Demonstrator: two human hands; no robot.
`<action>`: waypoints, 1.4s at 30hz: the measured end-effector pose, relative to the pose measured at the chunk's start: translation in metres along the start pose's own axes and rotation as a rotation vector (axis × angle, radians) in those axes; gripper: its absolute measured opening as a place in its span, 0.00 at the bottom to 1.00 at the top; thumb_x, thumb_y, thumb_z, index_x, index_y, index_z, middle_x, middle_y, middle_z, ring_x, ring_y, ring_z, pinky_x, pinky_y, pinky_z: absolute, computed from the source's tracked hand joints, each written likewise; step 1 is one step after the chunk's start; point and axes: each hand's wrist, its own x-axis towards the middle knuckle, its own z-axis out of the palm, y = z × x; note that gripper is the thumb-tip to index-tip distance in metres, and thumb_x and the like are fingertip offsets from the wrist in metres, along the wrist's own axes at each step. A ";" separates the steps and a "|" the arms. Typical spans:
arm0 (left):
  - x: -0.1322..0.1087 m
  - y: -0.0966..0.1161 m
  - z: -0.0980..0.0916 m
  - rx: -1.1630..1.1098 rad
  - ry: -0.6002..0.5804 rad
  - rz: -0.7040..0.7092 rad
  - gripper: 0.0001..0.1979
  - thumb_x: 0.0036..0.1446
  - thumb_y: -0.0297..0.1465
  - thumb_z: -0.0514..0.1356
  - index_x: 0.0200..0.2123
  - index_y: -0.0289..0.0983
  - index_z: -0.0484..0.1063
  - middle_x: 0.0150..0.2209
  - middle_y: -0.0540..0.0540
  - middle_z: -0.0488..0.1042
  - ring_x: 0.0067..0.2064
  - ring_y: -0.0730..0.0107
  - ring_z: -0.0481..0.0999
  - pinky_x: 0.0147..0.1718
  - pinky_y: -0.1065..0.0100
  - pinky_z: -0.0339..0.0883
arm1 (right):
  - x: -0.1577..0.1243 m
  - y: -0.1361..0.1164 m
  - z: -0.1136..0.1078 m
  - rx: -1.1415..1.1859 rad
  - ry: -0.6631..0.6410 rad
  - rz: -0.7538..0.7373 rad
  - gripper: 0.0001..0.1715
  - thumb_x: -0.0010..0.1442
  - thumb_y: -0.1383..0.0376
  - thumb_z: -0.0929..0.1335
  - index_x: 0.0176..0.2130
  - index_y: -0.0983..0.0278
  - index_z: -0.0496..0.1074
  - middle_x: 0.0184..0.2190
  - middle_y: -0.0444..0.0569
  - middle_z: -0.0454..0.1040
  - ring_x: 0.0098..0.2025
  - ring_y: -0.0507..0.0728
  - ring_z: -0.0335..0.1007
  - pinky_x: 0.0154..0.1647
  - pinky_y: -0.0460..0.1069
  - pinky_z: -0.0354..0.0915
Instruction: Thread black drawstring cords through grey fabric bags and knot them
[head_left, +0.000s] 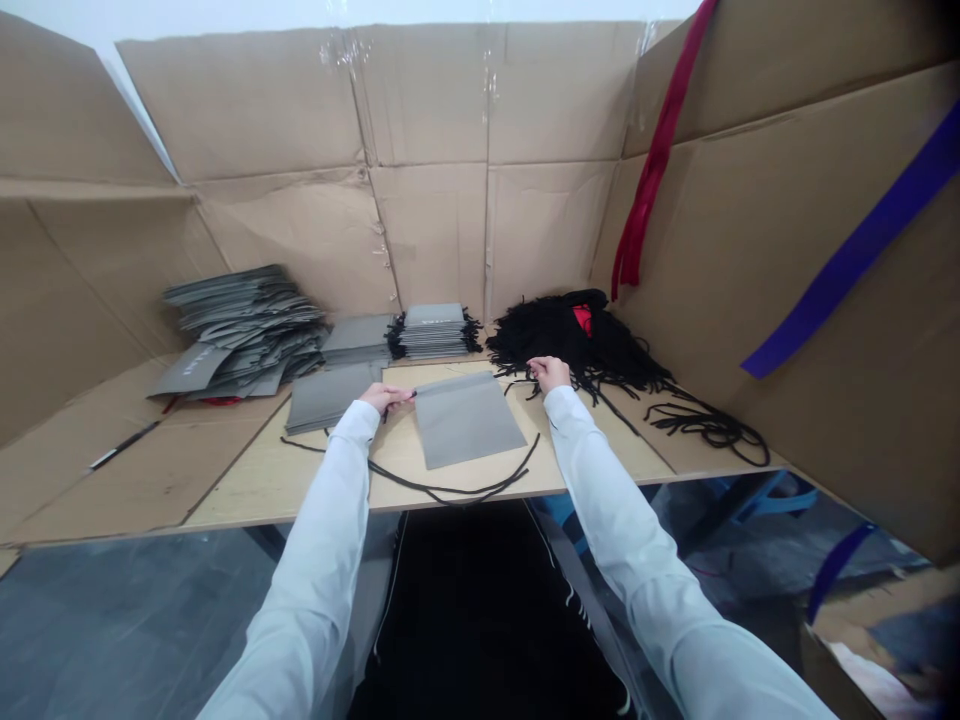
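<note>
A flat grey fabric pouch (469,420) lies on the table between my hands, a seam running along its upper edge. At its upper left corner, my left hand (386,397) pinches a small black cord end. My right hand (550,372) is closed in a pinch beyond the pouch's upper right corner, in front of a heap of black cords (555,335). What its fingertips hold is too small to make out. Loose black cords (450,490) curve across the table below the pouch. Beside my left hand rests a low stack of grey pouches (330,395).
A tall, uneven pile of grey pouches (247,330) stands at the left. Behind are a neat stack of corded pouches (435,330) and another grey stack (356,338). A pen (124,447) lies left. Cardboard walls (427,110) enclose the table; red (660,150) and purple strips (855,250) hang right.
</note>
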 end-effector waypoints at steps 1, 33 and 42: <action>0.000 0.000 0.000 -0.023 -0.010 -0.015 0.11 0.33 0.30 0.65 0.24 0.29 0.74 0.17 0.47 0.69 0.14 0.85 0.54 0.11 0.77 0.48 | 0.001 0.002 0.000 -0.004 0.017 0.014 0.14 0.51 0.69 0.61 0.34 0.66 0.73 0.29 0.48 0.73 0.32 0.51 0.68 0.38 0.43 0.60; -0.002 0.005 0.004 -0.465 0.364 -0.158 0.06 0.40 0.14 0.57 0.21 0.28 0.68 0.27 0.43 0.72 0.32 0.67 0.73 0.33 0.71 0.71 | 0.001 0.009 0.001 -0.069 0.037 0.271 0.12 0.47 0.71 0.62 0.30 0.66 0.74 0.28 0.53 0.73 0.35 0.55 0.68 0.40 0.46 0.61; 0.002 0.000 -0.002 -0.328 0.202 -0.242 0.09 0.39 0.12 0.56 0.21 0.28 0.71 0.24 0.43 0.73 0.27 0.72 0.73 0.25 0.79 0.69 | 0.000 0.010 0.005 -0.084 0.022 0.293 0.13 0.47 0.71 0.62 0.32 0.66 0.74 0.30 0.53 0.73 0.37 0.55 0.68 0.39 0.46 0.61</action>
